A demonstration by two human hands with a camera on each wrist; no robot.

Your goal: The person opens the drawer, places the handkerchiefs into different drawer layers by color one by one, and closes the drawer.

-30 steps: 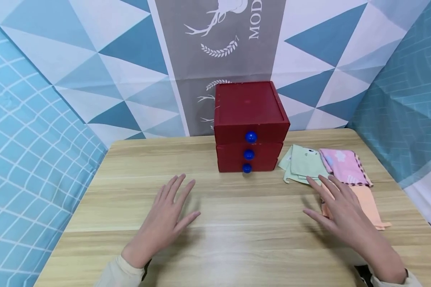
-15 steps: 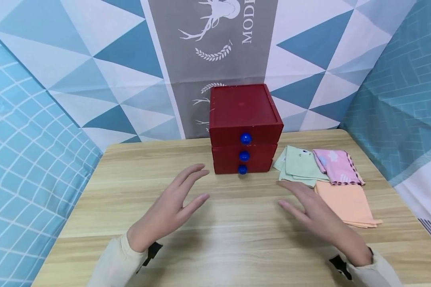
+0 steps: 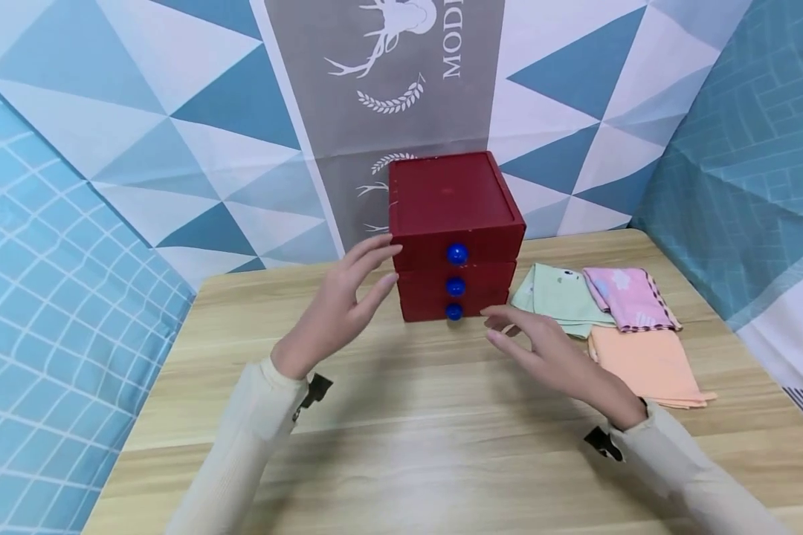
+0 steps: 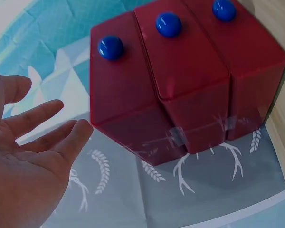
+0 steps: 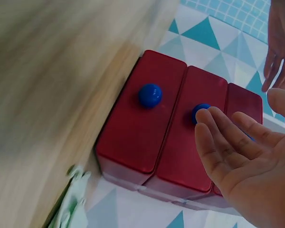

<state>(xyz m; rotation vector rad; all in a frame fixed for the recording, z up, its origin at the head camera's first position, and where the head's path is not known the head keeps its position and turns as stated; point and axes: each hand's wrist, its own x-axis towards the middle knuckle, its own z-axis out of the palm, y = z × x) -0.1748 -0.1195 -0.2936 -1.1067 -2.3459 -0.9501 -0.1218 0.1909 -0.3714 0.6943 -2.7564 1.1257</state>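
A dark red box of three stacked drawers point(image 3: 451, 193), each with a round blue knob point(image 3: 457, 253), stands at the back of the table. Near its upper left front edge is my left hand point(image 3: 337, 305), fingers extended and holding nothing; the left wrist view shows the fingertips close to the box's edge, and I cannot tell whether they touch. My right hand point(image 3: 542, 349) hovers in front of the box's lower right, fingers loosely bent, with nothing in it. In the right wrist view its fingertips overlap the middle knob point(image 5: 201, 113). All drawers are closed.
Right of the box lie a folded green cloth point(image 3: 562, 297), a pink patterned cloth point(image 3: 629, 297) and a peach cloth point(image 3: 645, 364) on the wooden table point(image 3: 401, 446). Patterned fabric walls point(image 3: 241, 134) rise behind and at both sides.
Both hands have moved forward and closer to the drawer box, the right one also leftward, away from over the cloths. The head view has shifted slightly. Drawers and cloths stay put.
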